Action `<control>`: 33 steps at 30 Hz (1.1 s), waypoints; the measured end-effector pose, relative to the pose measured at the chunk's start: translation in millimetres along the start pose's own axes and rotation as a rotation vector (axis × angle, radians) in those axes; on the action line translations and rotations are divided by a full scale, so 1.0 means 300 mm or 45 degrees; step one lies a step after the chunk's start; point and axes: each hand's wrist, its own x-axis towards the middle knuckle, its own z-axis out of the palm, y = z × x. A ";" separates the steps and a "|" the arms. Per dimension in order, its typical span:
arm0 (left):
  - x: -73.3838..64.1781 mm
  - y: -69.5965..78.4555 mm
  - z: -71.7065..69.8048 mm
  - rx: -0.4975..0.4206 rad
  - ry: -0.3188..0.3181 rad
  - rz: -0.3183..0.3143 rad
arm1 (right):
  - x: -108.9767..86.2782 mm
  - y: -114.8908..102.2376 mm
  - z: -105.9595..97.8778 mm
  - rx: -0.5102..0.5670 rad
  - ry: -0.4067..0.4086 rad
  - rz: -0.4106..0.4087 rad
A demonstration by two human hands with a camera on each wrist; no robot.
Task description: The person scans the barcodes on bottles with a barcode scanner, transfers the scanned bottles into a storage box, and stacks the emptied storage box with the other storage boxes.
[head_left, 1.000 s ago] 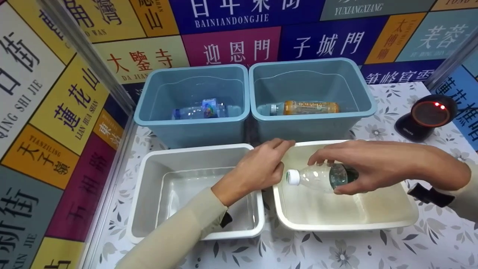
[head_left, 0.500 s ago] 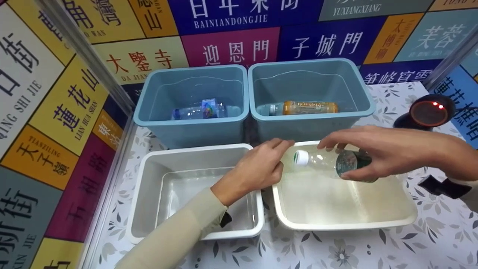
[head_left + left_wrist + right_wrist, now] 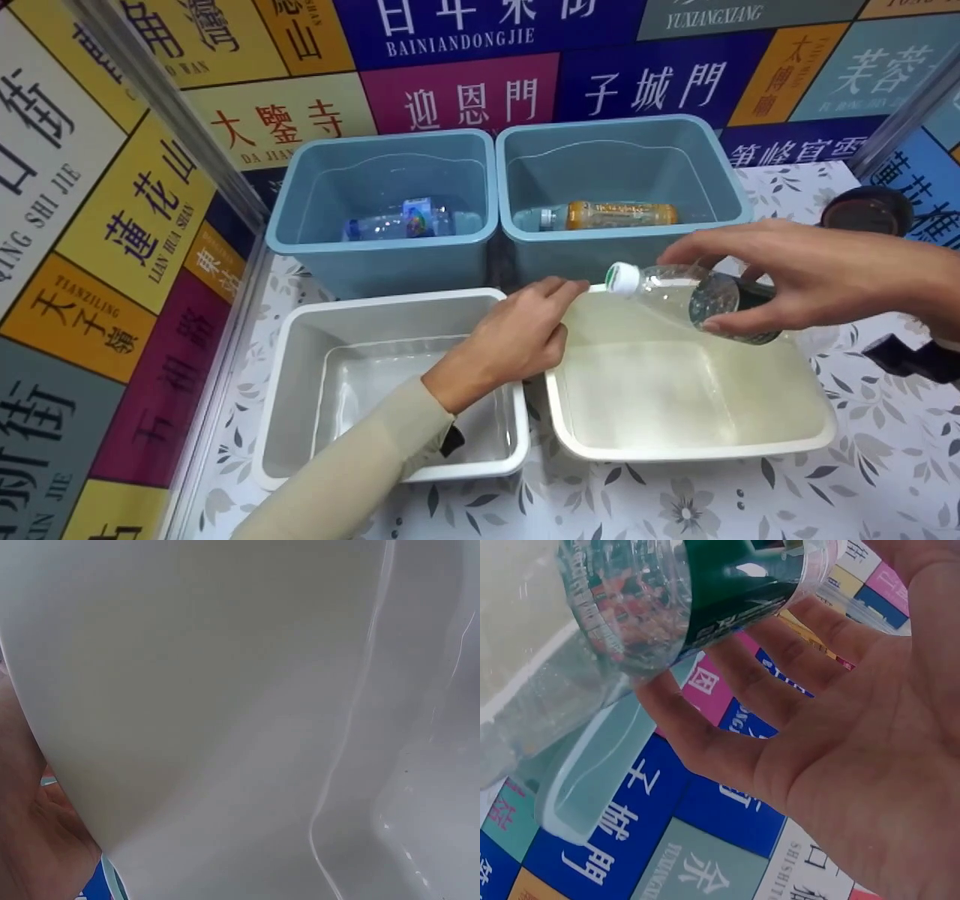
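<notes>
Floral-patterned worktop (image 3: 686, 510) below, the right hand (image 3: 806, 274) arches palm-down, thumb and fingers half-curled around a clear, green-labelled, white-capped bottle (image 3: 694, 300) above the cream tub (image 3: 697, 454); the left hand (image 3: 514, 334) bends at its rim, grip unclear.

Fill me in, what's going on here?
A person's right hand holds a green-labelled clear bottle above the right white tub, cap pointing left in the head view. The left hand is where that tub's rim faces the left white tub; whether it grips a rim is unclear. Behind, a blue-labelled bottle lies in the left blue bin, an orange-labelled bottle in the right blue bin.
</notes>
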 end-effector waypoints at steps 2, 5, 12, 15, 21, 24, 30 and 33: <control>-0.001 0.000 -0.002 0.002 -0.001 0.002 | -0.006 0.009 -0.007 -0.011 0.023 0.036; -0.002 0.001 -0.002 0.001 -0.005 -0.001 | -0.017 0.033 -0.016 -0.033 0.063 0.098; 0.000 0.000 0.000 0.000 0.000 -0.009 | -0.038 0.146 -0.034 -0.091 0.153 0.170; 0.001 0.000 0.001 -0.002 0.000 -0.010 | -0.044 0.210 -0.041 -0.107 0.189 0.195; -0.003 0.001 -0.002 -0.005 -0.011 -0.022 | -0.050 0.316 -0.057 -0.144 0.227 0.317; -0.003 0.002 -0.004 -0.003 -0.010 -0.024 | -0.055 0.361 -0.069 -0.109 0.237 0.380; -0.001 0.004 0.001 0.002 0.002 -0.023 | -0.070 0.466 -0.091 -0.073 0.252 0.482; -0.001 0.002 0.001 0.005 0.005 -0.022 | -0.076 0.519 -0.098 -0.091 0.233 0.526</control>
